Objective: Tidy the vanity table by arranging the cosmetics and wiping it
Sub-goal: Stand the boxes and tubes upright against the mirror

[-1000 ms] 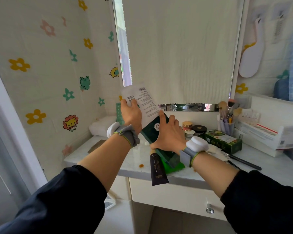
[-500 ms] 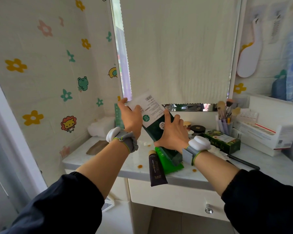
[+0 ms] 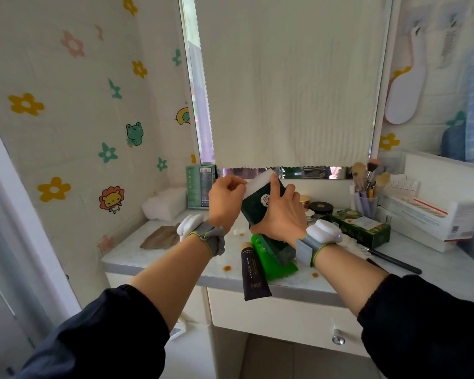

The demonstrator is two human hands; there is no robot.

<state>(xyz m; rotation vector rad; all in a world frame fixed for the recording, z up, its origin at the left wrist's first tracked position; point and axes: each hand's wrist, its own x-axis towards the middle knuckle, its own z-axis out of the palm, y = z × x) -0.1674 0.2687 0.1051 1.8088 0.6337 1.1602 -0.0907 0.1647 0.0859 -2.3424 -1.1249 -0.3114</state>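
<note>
- Worktop (image 3: pixel 175 250): pale, with orange spots near its front edge; cosmetics scattered across the middle and right, not yet arranged; wiping judged not begun
- White box (image 3: pixel 433 212): far right, against the wall
- Green carton (image 3: pixel 364 228): lies flat, right of centre, just beside the right wrist
- Dark box (image 3: pixel 260 212): held above the worktop centre, long axis tilted, top end leaning away and to the right, lower end down towards the green tube (image 3: pixel 274 263)
- Right hand (image 3: pixel 282 217): fingers closed round the box's right side, steadying it
- Left hand (image 3: pixel 225 198): fingers pinched on the near edge of the white leaflet (image 3: pixel 260 184)
- Leaflet: stands out of the box's top end, between the two hands; it lies up and right of the left fingers, in line with the box's long axis
- Judgement: the step in hand is pushing the leaflet into the box; the left hand is the nearer and must drive along that tilted axis, down and towards the body
- Black tube (image 3: pixel 253 277): lies at the front edge, tail overhanging; could be knocked off
- Brush cup (image 3: pixel 365 203): upright, behind the carton
</note>
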